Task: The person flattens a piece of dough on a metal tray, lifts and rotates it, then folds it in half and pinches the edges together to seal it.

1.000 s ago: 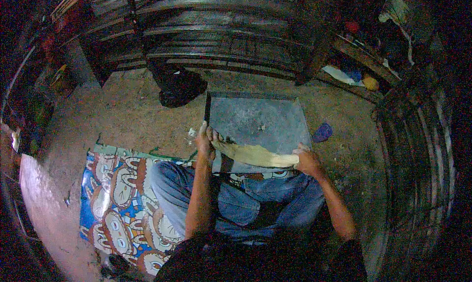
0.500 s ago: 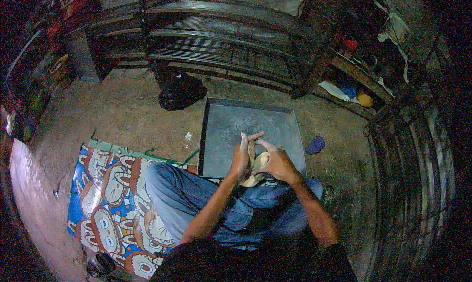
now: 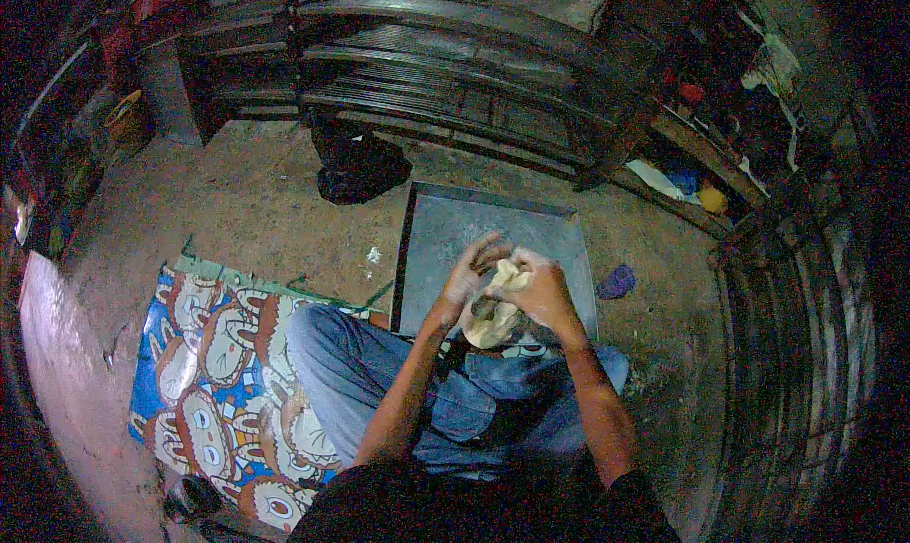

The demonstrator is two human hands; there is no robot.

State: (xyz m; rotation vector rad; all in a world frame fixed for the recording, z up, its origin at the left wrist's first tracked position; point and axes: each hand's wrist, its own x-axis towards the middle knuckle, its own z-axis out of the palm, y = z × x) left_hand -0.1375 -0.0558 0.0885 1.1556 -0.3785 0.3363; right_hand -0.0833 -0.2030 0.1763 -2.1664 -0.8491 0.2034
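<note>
A pale, soft lump that looks like dough (image 3: 510, 276) is in my right hand (image 3: 545, 295), whose fingers and thumb close around it. More of the pale stuff hangs below, down to a rounded end near my lap; I cannot tell if it is all one piece. My left hand (image 3: 462, 282) is just left of it, palm turned inward, fingers spread and slightly bent, holding nothing that I can see. White powder coats both hands. They are over the near part of a shallow square metal tray (image 3: 427, 268), its grey bottom dusted with powder.
Under my bent leg in jeans (image 3: 351, 363) lies a cartoon-print mat (image 3: 204, 353). A black plastic bag (image 3: 365, 175) sits beyond the tray's far left corner. Right of the tray is a small purple thing (image 3: 616, 281). A dark slatted bench (image 3: 427, 98) spans the back.
The left hand's fingers have gone from stretched flat to more curved. My right hand has lifted the dough a little, and more of it shows hanging below. The whole view has shifted slightly.
</note>
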